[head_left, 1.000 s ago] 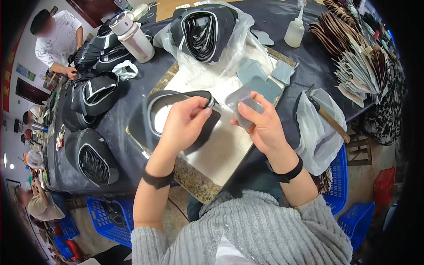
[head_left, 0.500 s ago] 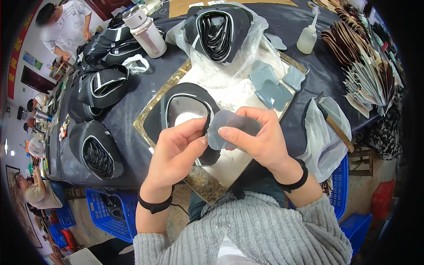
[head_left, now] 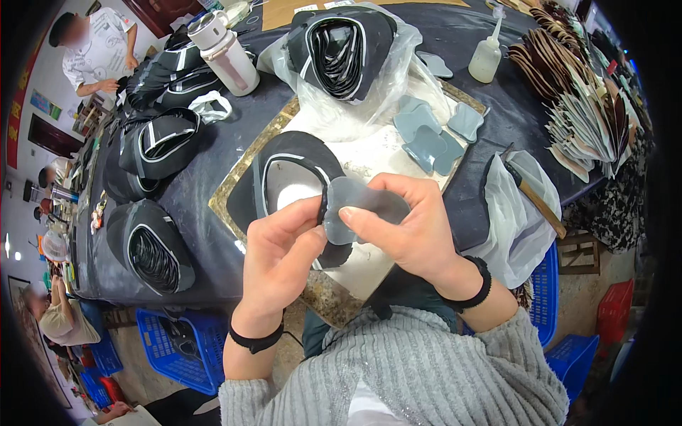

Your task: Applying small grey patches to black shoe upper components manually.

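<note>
Both hands hold one flat grey shaped piece [head_left: 359,206] up over the work slab. My left hand [head_left: 280,259] pinches its left edge with thumb and fingers. My right hand [head_left: 412,227] grips it from the right, thumb on top. Under them a black shoe upper with a white trim line [head_left: 284,170] lies flat on the pale stone slab [head_left: 234,174]. A small stack of the same grey pieces [head_left: 430,135] lies on the slab's far right corner.
A clear bag of black uppers [head_left: 341,53] stands behind the slab. More stacks of uppers [head_left: 153,245] lie left, by a white tumbler [head_left: 224,50]. A squeeze bottle [head_left: 486,53], fanned brown pieces [head_left: 582,99] and a hammer [head_left: 533,195] are right. Another person [head_left: 96,53] works far left.
Both hands have lifted the grey piece off the black upper and drawn it toward me. The left hand, earlier pressing on the upper, now pinches the piece's left edge.
</note>
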Demonstrator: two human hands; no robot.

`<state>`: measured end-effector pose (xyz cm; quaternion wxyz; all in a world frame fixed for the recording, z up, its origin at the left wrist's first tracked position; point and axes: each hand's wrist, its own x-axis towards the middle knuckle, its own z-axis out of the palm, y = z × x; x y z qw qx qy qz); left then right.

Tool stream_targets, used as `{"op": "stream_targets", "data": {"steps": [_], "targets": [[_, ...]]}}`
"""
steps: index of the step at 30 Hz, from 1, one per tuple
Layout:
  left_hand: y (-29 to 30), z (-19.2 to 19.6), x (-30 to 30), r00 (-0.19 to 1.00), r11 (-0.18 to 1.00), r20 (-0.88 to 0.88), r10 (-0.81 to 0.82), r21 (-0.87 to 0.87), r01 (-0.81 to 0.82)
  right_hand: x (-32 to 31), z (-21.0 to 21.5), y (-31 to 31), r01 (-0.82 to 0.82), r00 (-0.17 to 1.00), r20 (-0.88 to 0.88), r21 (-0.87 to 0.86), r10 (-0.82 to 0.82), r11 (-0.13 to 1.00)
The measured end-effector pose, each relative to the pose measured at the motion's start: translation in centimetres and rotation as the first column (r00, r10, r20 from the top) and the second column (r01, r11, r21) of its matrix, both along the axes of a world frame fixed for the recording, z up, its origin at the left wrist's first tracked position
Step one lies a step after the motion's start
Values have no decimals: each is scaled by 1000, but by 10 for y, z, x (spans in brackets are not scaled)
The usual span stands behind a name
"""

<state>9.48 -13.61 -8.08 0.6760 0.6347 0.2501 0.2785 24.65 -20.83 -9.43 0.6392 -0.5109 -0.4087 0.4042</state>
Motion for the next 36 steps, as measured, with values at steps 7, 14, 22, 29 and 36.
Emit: {"op": "stream_targets", "data": {"steps": [7,14,22,29,36], "targets": [[-7,-5,9,968,973,121,218,48,-225,-6,10,2,50,996,79,17,-51,999],[1,-4,4,932,917,118,344,169,-360,9,-1,-2,-102,949,-305,-42,84,994],[-1,-2,-1,926,958,245,287,-41,-285,11,-10,0,-212,863,-468,2,188,977],[-10,-7,3,875,944,365,320,-201,-261,13,-29,11,-397,760,-533,73,372,915],[-1,-8,-5,912,932,206,354,3,-362,12,-44,6,-368,567,-809,-80,155,926]]}}
